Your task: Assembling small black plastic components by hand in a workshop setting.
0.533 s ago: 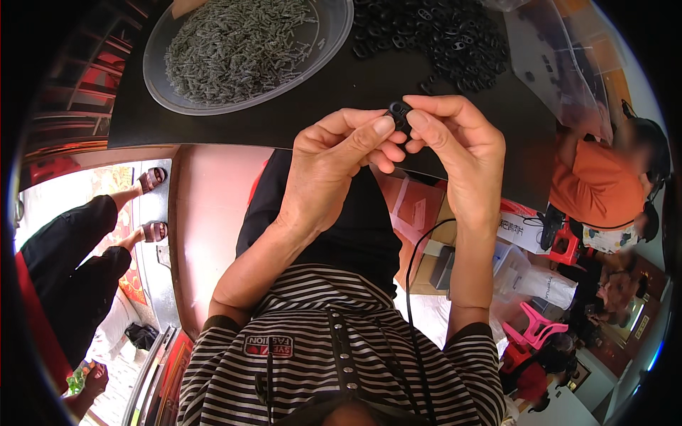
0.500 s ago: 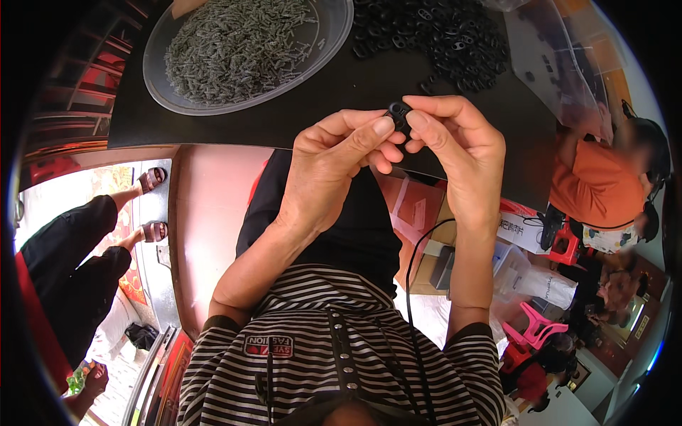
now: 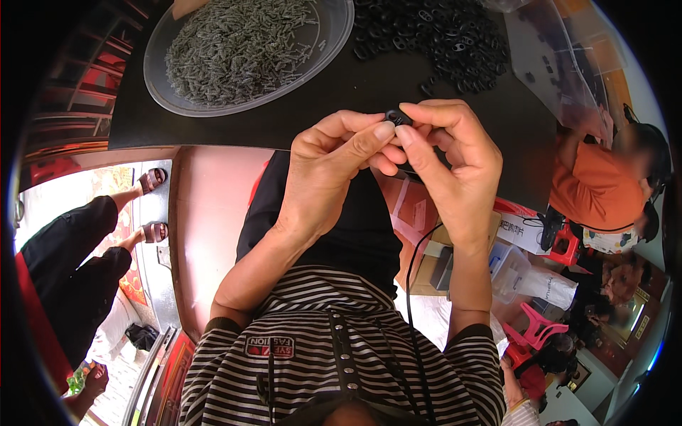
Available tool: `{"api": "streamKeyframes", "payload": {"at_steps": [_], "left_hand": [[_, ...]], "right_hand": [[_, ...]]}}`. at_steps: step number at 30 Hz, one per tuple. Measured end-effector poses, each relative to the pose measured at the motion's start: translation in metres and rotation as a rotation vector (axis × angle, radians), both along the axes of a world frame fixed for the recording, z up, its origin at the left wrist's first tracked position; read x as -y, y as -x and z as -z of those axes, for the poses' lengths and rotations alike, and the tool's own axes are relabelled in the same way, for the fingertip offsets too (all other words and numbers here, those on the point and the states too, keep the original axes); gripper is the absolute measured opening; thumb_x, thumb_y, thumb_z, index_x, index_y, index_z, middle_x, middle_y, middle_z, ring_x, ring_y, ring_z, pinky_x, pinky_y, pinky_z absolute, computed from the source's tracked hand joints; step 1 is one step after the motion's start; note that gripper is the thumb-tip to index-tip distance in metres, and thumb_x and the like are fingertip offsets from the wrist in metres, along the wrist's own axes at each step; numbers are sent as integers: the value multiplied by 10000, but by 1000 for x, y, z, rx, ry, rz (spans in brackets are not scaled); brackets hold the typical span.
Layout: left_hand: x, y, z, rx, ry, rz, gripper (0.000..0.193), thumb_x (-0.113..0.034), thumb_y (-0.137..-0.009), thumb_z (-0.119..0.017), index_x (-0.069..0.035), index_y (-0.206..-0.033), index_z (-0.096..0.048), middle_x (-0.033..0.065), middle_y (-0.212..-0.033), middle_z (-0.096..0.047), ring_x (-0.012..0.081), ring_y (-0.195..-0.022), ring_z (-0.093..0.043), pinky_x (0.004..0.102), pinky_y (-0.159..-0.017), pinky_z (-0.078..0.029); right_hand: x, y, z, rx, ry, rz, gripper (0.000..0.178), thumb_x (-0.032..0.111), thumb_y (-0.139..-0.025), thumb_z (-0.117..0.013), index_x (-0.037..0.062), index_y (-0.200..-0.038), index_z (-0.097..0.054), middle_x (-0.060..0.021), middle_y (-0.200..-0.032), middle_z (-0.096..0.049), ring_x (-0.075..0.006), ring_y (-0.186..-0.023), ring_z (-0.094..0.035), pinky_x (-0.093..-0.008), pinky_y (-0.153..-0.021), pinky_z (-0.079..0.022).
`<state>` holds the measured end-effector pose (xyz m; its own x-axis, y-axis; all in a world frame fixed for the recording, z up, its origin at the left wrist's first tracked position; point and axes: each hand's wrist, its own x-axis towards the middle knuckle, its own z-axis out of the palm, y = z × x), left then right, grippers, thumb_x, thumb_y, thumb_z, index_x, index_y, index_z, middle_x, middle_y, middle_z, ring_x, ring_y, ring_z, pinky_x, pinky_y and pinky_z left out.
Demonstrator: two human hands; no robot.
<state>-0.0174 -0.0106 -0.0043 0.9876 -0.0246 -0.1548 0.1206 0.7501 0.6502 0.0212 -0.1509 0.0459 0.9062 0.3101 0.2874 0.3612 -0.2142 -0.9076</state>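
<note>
Both my hands meet over the near edge of the black table (image 3: pixel 177 129). Between them is a small black plastic cord lock (image 3: pixel 396 115) with rounded holes. My left hand (image 3: pixel 318 174) pinches it between thumb and forefinger. From the other side, the thumb and fingertips of my right hand (image 3: pixel 463 167) press against its lower edge, the forefinger arched above. Fingertips cover part of the cord lock, so whether a smaller part sits in it is hidden. Farther back lie a heap of small metal springs (image 3: pixel 231 57) and a pile of similar black cord lock parts (image 3: pixel 465 46).
A clear round tray (image 3: pixel 344 44) holds the springs at the back left. To the right stands a clear plastic sheet or bin (image 3: pixel 543 50). A person in orange (image 3: pixel 593 186) sits beyond the table's right side. Another person's legs (image 3: pixel 78 241) show at the left.
My right thumb has moved down and left, closer to my left thumb, and the right hand has turned slightly. The cord lock has tilted between the fingers. My left hand stays nearly still.
</note>
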Motion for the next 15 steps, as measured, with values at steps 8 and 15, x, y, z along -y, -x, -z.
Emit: {"api": "streamKeyframes", "payload": {"at_steps": [8,15], "left_hand": [[-2,1,-4,-44,51,39,161,-127,-936,-535,-3,-972,-632,145,-944,-678,182,-874,-655,299,-812,-523],[-4,-1,0,23,55,92,180,-110,-935,-536,14,-1041,-612,140,-1002,-657,177,-910,-646,289,-802,-529]], "right_hand": [[-5,3,-5,183,234,42,342,-43,-668,-756,31,-980,-637,-62,-897,-617,-128,-687,-600,-246,-626,-523],[1,-3,-7,241,281,28,311,-40,-661,-761,26,-946,-654,-61,-861,-638,-107,-665,-598,-213,-595,-511]]}}
